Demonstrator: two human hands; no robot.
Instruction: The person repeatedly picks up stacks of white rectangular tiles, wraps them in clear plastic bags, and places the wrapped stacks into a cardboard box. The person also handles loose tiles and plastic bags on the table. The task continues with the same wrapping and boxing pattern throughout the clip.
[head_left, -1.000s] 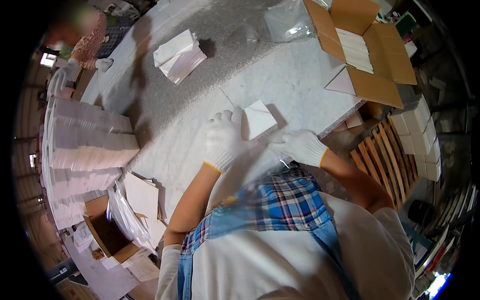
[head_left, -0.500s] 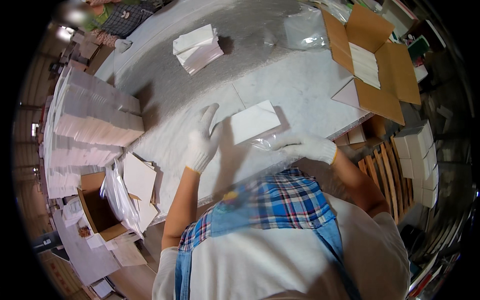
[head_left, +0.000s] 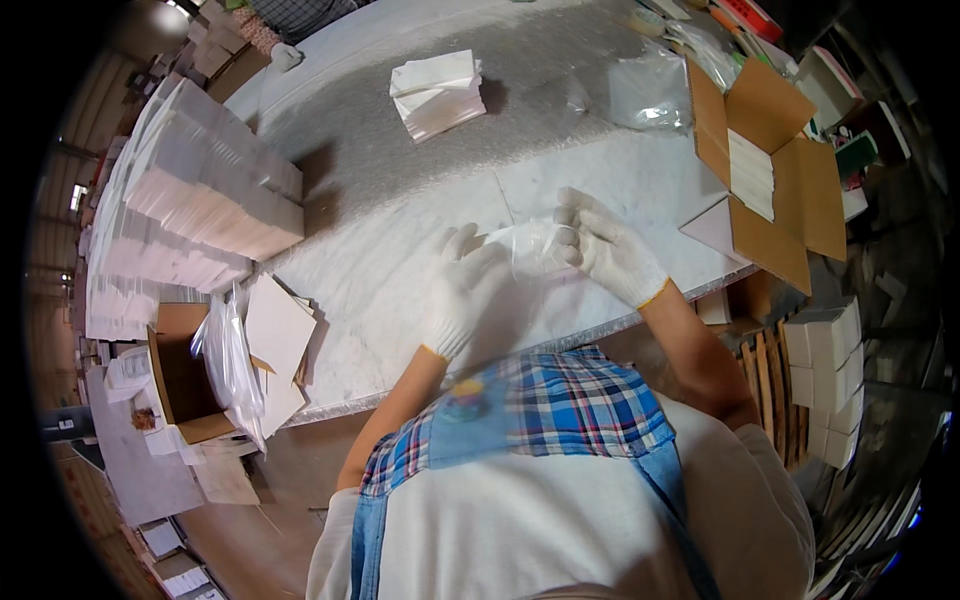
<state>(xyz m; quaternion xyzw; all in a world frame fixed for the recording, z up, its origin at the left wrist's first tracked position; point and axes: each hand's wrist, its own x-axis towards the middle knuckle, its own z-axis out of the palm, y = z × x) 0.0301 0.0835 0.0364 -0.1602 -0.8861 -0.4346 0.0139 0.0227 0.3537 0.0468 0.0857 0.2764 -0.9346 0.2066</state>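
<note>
In white knit gloves, both my hands are over the near part of the pale worktable. Between them is a white rectangular pack (head_left: 527, 243) with clear plastic film around its right part. My left hand (head_left: 460, 295) is closed at the pack's left end, its fingers bent over it. My right hand (head_left: 615, 255) grips the film at the right end, fingers curled and thumb side toward the pack. The gloves and glare on the film hide much of the pack's edges.
A stack of white packs (head_left: 435, 95) stands farther back. Tall piles of white sheets (head_left: 215, 180) rise at left, above a brown carton (head_left: 185, 400) with plastic sleeves. An opened cardboard box (head_left: 790, 240) holds white packs at right, beside plastic bags (head_left: 650, 90). Another person's gloved hand (head_left: 286, 57) shows far left.
The white pack lay flat on the table with film by its near edge; now it is between both hands. My right hand moved up and inward, and my left hand moved right and closed.
</note>
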